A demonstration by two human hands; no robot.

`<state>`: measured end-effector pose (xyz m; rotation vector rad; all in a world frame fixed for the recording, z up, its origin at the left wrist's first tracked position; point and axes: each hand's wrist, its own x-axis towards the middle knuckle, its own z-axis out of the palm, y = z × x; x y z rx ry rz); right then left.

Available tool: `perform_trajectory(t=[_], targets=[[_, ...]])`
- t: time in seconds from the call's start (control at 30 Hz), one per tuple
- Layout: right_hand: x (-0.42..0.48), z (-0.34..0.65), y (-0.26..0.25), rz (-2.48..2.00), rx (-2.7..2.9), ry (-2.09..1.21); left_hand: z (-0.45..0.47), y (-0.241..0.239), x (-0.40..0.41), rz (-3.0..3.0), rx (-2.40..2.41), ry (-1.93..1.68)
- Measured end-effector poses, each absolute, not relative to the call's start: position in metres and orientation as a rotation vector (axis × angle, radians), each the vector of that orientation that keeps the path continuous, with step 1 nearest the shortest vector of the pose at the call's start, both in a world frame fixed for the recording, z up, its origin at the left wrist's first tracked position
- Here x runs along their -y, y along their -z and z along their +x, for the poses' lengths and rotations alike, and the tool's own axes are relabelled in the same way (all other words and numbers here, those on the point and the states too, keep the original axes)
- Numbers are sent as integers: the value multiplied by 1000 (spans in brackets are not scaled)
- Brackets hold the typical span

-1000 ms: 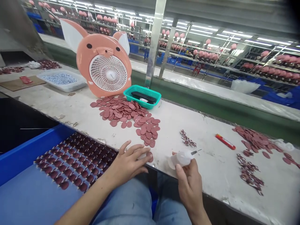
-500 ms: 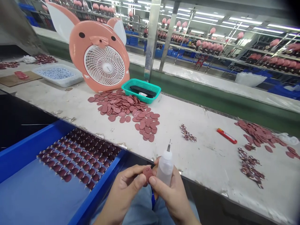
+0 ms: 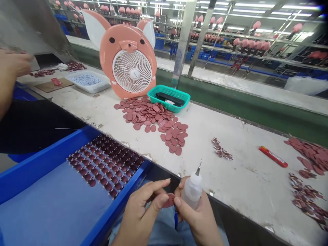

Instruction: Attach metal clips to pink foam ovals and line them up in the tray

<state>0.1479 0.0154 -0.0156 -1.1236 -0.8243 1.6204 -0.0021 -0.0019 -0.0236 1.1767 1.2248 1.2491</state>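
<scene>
My left hand (image 3: pixel 145 210) has its thumb against a reddish-brown oval piece (image 3: pixel 169 201) with small holes, its index finger stretched above it. My right hand (image 3: pixel 201 215) is wrapped round a translucent squeeze bottle (image 3: pixel 192 191) with a metal needle tip pointing up. Its thumb presses the right edge of the same oval piece. Both hands are above my lap, in front of the table edge. Beyond them on the table is a pile of similar oval pieces (image 3: pixel 151 116). The fingers behind the oval piece are hidden.
A blue tray (image 3: pixel 51 194) with rows of dark red pieces (image 3: pixel 102 164) is at left. On the table are a pig-shaped fan (image 3: pixel 128 65), a green basket (image 3: pixel 181 106), a red cutter-like tool (image 3: pixel 273 156) and small part clusters (image 3: pixel 221 149). Another person's hand (image 3: pixel 15 65) shows at far left.
The view has turned left, shifting the scene rightward. The oval piece has tilted and my left index finger has lifted off it. Another person's hand has come into view at left.
</scene>
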Motion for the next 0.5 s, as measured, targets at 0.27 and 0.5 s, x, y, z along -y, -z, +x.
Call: perform_trajectory(t=[0.27, 0.5], targets=[[-9, 131, 22, -1061, 631, -1715, 5, 36, 4, 1004, -1142, -1537], [1, 194, 20, -1358, 1114, -1311, -1, 23, 6, 370, -963, -1334]])
